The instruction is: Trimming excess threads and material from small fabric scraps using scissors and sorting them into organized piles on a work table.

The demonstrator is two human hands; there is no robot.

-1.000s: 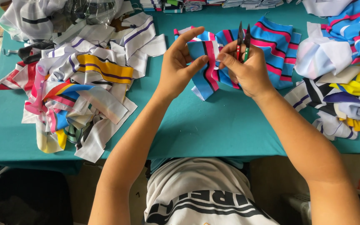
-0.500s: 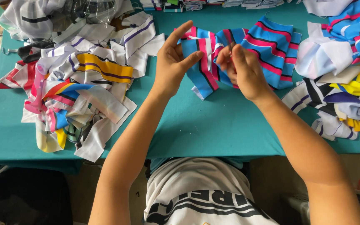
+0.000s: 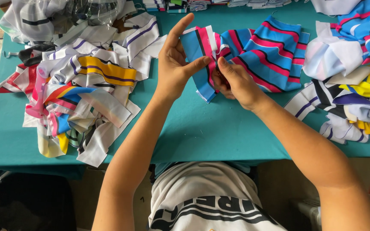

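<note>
Left hand [image 3: 174, 68] pinching blue-pink striped fabric piece [image 3: 202, 55] by thumb; right hand [image 3: 236, 83] clamping lower edge; strip running upward from fingers.

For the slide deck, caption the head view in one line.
Two bare hands, left hand and right hand, pinch a blue, pink and black striped fabric piece above a teal table between piles of offcuts.

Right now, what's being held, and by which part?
Both hands hold the blue, pink and black striped fabric piece: left hand pinches its left edge, right hand grips the bunched middle. Anything else in the right grip is hidden.
</note>
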